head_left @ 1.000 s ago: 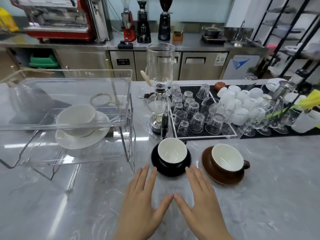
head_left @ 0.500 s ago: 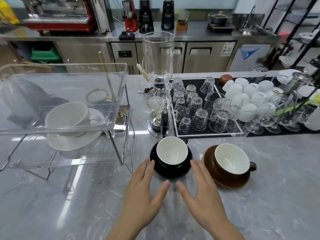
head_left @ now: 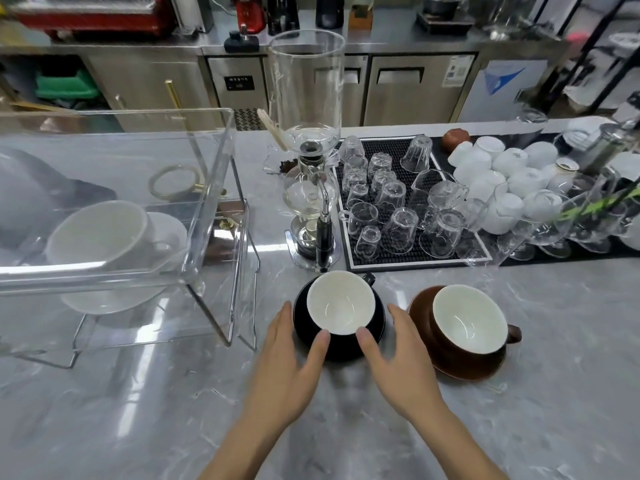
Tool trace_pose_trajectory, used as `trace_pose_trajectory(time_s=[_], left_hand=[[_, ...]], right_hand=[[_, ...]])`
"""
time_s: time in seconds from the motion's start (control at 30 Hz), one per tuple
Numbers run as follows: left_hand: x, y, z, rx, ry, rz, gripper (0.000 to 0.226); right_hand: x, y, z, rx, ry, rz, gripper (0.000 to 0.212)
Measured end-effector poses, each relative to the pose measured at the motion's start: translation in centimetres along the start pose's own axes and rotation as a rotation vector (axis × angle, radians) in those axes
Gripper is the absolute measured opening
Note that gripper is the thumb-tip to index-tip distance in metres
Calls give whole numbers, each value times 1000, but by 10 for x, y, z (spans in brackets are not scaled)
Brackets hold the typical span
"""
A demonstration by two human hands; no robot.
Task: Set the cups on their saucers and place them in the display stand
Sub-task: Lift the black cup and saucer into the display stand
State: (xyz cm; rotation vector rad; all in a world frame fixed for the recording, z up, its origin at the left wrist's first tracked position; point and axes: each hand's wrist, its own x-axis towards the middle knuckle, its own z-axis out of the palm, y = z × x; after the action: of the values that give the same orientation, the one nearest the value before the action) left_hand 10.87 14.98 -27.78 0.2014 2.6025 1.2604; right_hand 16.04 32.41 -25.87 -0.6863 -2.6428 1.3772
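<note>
A black cup (head_left: pixel 341 308) with a white inside sits on a black saucer (head_left: pixel 379 315) at the counter's middle. My left hand (head_left: pixel 289 362) lies open against the saucer's left side, thumb touching its front rim. My right hand (head_left: pixel 398 358) lies open against its right side, thumb at the front. Neither hand has closed around it. Right of them a brown cup (head_left: pixel 467 323) rests on a brown saucer (head_left: pixel 457 370). On the left, a white cup (head_left: pixel 97 233) on a white saucer (head_left: pixel 104 301) stands inside the clear acrylic display stand (head_left: pixel 207 188).
A glass siphon coffee maker (head_left: pixel 311 188) stands just behind the black cup. A black mat (head_left: pixel 398 147) holds several upturned glasses. White cups (head_left: pixel 502 174) and stemmed glasses (head_left: pixel 554 230) crowd the right back. Grey marble counter (head_left: pixel 138 410) spreads in front.
Both hands slid forward from the bare counter and spread apart, now flanking the black saucer with thumbs on its front rim. The view moved closer and lower.
</note>
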Motion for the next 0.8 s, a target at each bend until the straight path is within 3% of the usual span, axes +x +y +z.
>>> trace_pose_trajectory(time_s=[0.17,0.3,0.37,0.43,0.57,0.67,0.8], left_hand=[[15,6,3,-74,2,-99,98],[25,12,4,-150,48,-163,80],[29,16,4,-166,57,-207,60],[35,17,3,-173,80,-237,33],[44,9,3,-234,73,-315,54],[45,7,1,-240,61,-331,48],[44,7,0,-312,55,-368,43]], right_hand=[[16,1,6,20,-4,59,54],[27,1,11,41,3,108,75],[31,2,12,66,-1,136,78],[37,5,13,110,-8,177,74],[43,9,10,220,-28,252,61],[43,10,11,230,-35,265,38],[42,7,9,259,-84,281,35]])
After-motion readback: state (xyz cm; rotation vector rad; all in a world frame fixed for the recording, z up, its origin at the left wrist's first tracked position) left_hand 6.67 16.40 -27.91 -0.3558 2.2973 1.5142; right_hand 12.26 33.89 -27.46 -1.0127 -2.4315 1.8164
